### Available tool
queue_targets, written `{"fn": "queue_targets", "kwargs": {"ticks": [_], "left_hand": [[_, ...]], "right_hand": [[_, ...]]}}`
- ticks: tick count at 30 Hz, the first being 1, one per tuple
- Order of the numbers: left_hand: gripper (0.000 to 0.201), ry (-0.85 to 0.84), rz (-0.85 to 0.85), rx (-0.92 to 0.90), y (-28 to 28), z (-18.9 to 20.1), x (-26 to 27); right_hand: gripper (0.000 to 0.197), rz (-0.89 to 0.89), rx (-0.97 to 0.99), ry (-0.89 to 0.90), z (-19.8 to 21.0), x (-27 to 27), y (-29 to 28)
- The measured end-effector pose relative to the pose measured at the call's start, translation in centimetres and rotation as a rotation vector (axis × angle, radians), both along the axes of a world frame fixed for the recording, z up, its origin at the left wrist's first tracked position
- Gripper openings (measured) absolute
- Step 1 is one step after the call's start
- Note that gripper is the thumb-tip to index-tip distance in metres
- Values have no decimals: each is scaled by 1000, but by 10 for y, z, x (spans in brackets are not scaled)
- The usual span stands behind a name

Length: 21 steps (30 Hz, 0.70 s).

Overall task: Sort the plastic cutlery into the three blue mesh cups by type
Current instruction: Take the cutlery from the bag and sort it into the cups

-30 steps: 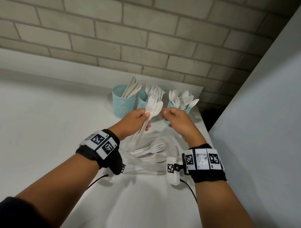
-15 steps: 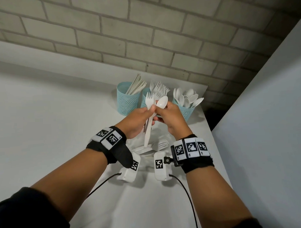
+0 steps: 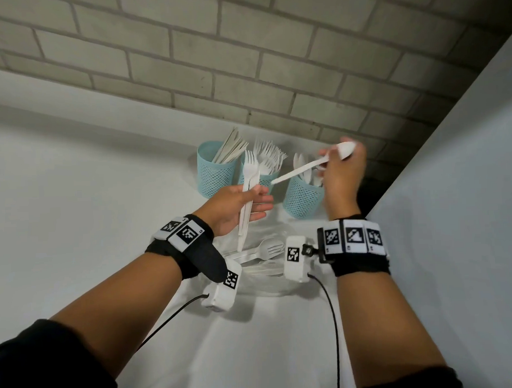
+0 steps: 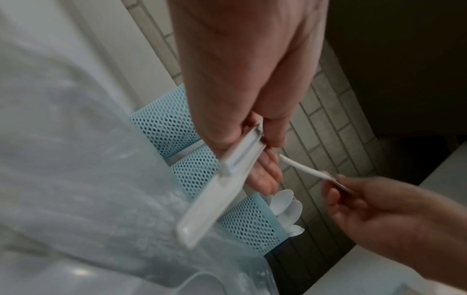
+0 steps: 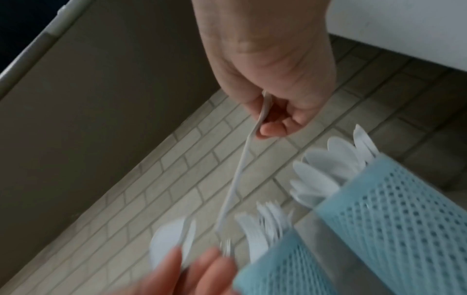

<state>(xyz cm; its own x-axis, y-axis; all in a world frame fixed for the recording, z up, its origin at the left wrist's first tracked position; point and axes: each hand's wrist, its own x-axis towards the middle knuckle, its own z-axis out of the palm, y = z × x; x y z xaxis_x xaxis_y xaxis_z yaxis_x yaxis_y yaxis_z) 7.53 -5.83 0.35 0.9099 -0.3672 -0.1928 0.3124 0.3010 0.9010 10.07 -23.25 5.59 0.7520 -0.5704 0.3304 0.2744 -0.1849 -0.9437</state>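
The right hand (image 3: 342, 173) pinches one white spoon (image 3: 312, 165) above the spoon cup (image 3: 303, 199), one of three blue mesh cups. Left of it, the left hand (image 3: 235, 207) grips one fork (image 3: 250, 176) and one more piece, thumb against fingers (image 3: 261, 215).

no readable text; only coded square markers on wrist bands (image 3: 352, 239).

White table (image 3: 75, 214): three blue mesh cups (image 3: 216, 172) at back, clear plastic bag (image 3: 266, 280) with loose cutlery (image 3: 262, 250) nearer.
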Motion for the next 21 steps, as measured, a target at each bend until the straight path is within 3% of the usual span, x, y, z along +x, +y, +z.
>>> {"fn": "queue_targets", "kwargs": {"ticks": [3, 6, 10, 14, 18, 21], "left_hand": [[25, 15, -20, 21, -1, 2, -1], [31, 19, -3, 44, -4, 2, 0], [35, 34, -22, -8, -5, 1, 1], [34, 72, -60, -84, -1, 3, 0], [33, 93, -77, -110, 3, 3, -1], [31, 125, -53, -144, 4, 3, 0]], "right_hand": [[25, -210, -133, -161, 18, -3, -18], [25, -298, -350, -172, 20, -1, -28], [28, -333, -686, -48, 2, 12, -32], [28, -202, -1065, 232, -25, 22, -34], [28, -107, -1010, 350, -31, 21, -28], [27, -141, -935, 253, -21, 18, -14]]}}
